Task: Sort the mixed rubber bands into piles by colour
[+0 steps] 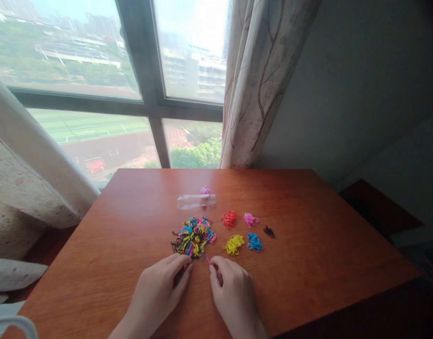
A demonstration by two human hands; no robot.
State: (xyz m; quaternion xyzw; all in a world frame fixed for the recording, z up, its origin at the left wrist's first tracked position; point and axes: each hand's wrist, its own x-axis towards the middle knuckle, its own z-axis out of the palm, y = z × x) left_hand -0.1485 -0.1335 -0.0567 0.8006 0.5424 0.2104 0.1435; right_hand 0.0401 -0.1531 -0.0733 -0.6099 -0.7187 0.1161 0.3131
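Observation:
A mixed pile of small coloured rubber bands (194, 236) lies on the wooden table (308, 263). To its right sit small sorted heaps: red (229, 219), pink (250, 219), yellow (233, 244), blue (254, 242) and black (269, 231). My left hand (159, 294) rests just below the mixed pile with its fingers curled in. My right hand (233, 294) lies beside it and pinches a pink band (208, 259) at its fingertips.
A clear plastic bottle (196, 201) lies on its side behind the pile, with a pink cap or band (205, 190) near it. A window and curtains (262, 80) stand behind the table. A dark side table (375, 207) is at the right.

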